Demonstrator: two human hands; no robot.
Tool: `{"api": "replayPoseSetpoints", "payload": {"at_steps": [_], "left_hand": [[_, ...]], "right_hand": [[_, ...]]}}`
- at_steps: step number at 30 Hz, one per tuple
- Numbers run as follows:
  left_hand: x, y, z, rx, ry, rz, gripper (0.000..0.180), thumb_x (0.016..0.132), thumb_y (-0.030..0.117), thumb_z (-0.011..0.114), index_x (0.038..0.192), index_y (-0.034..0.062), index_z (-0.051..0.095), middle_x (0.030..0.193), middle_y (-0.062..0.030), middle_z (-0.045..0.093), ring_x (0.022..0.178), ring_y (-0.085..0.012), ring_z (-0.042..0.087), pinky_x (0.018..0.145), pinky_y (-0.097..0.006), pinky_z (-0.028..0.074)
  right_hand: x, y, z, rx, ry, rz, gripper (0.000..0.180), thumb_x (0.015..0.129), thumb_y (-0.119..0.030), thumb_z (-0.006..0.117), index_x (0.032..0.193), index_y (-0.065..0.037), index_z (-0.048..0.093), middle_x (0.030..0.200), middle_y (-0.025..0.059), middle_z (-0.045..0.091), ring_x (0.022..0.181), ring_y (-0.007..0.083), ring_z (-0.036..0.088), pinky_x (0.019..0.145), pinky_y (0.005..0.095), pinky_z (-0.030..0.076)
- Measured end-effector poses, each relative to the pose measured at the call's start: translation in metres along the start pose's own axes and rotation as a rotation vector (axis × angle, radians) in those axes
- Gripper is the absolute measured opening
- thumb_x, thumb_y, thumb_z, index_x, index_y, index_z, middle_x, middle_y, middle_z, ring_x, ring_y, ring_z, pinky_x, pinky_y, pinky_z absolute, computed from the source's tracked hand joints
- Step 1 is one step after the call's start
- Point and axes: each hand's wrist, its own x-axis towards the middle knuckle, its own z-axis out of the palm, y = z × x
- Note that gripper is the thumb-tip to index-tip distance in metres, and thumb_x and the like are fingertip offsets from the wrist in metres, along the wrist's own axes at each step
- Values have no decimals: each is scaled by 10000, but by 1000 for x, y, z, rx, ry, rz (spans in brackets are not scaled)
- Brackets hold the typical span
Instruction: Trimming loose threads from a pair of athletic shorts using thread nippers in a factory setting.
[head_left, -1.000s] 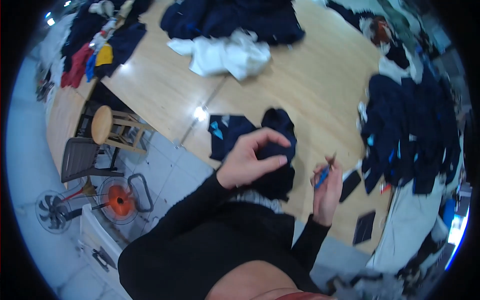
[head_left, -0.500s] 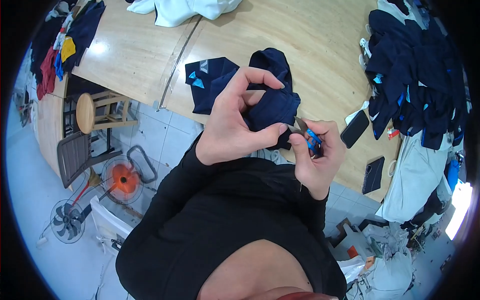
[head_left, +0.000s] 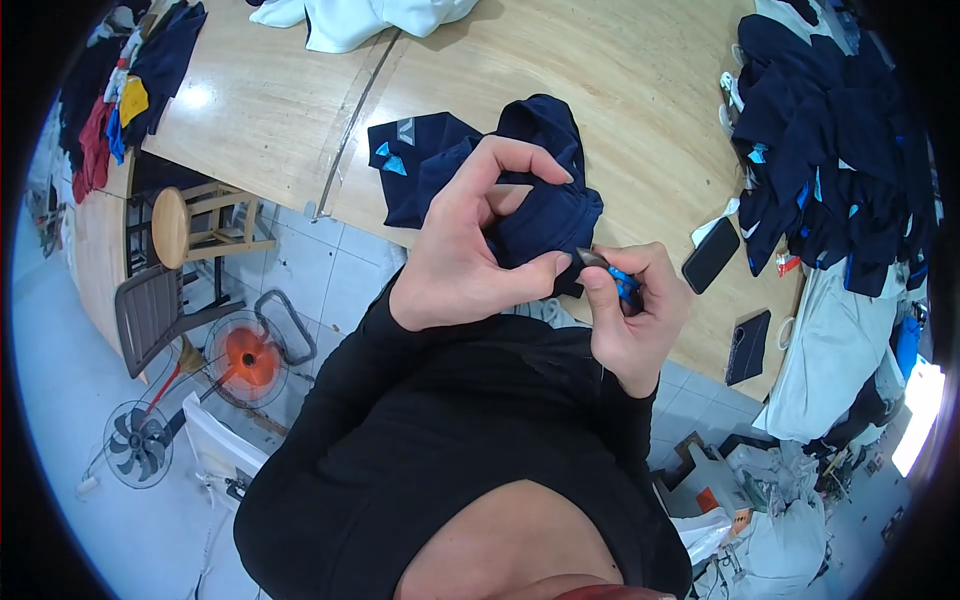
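My left hand (head_left: 470, 250) pinches a fold of a dark navy garment (head_left: 530, 200) with light blue patches, lifted off the edge of the wooden table (head_left: 620, 90). My right hand (head_left: 630, 310) holds a small blue-handled thread snipper (head_left: 612, 274), its metal tip touching the fabric right beside my left thumb. The rest of the garment trails back onto the table. Both black sleeves come up from the lower edge.
A big heap of navy garments (head_left: 840, 150) lies at the table's right end, with a black phone (head_left: 710, 255) and a dark flat case (head_left: 748, 346) near it. White cloth (head_left: 370, 20) lies at the far edge. A wooden stool (head_left: 185, 225), a chair and two fans (head_left: 245, 360) stand on the tiled floor at left.
Both hands rose toward me with the garment. My right hand, apart a second ago, has come in so that the snipper's tip meets the fabric at my left thumb.
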Motion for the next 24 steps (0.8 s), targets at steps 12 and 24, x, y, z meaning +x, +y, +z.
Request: {"api": "replayPoseSetpoints", "payload": {"at_steps": [12, 24], "left_hand": [[-6, -4, -5, 268, -98, 49, 680, 864, -69, 848, 1424, 12, 471, 1305, -92, 602, 1019, -127, 751, 843, -247, 587], [-8, 4, 2, 393, -102, 38, 657, 867, -69, 849, 1421, 0, 501, 1285, -101, 626, 954, -123, 745, 795, -254, 570]], "right_hand": [[-1, -6, -7, 24, 144, 16, 351, 905, -138, 936, 1146, 7, 726, 922, 86, 749, 773, 118, 686, 667, 229, 478], [3, -15, -13, -289, 100, -96, 376, 772, -112, 1003, 1055, -5, 779, 844, 102, 753, 671, 168, 701, 530, 273, 389]]}}
